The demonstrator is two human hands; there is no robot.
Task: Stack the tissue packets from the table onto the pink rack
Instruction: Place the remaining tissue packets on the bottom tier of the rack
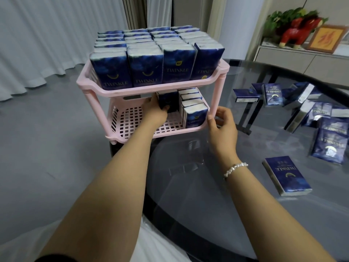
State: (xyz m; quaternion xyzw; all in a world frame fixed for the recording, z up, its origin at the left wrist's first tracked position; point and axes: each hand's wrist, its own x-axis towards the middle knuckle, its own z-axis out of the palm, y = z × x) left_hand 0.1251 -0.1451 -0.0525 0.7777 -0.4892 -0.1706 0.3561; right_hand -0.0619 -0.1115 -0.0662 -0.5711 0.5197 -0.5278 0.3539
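— What do those tissue packets look like from where you stand?

— Dark blue wrappers with a gold crescent and "TWINKLE" printed on the face, white along the edges. The top tier of the pink rack (151,87) is packed full with them, standing upright in rows.

— And the lower tier?

— A short row (192,108) stands at its right end. The left hand (155,112) is inside that tier, its grip clenched round one upright packet (169,102) just left of that row. The rest of the grid floor to the left is bare.

— The other hand?

— The right hand (222,125) is at the rack's front right leg, fingers curled loosely, grip released, holding nothing.

— Any left over?

— A loose heap (309,108) lies on the glass tabletop (198,176) well right of the rack, and one single packet (286,175) lies flat nearer the person.
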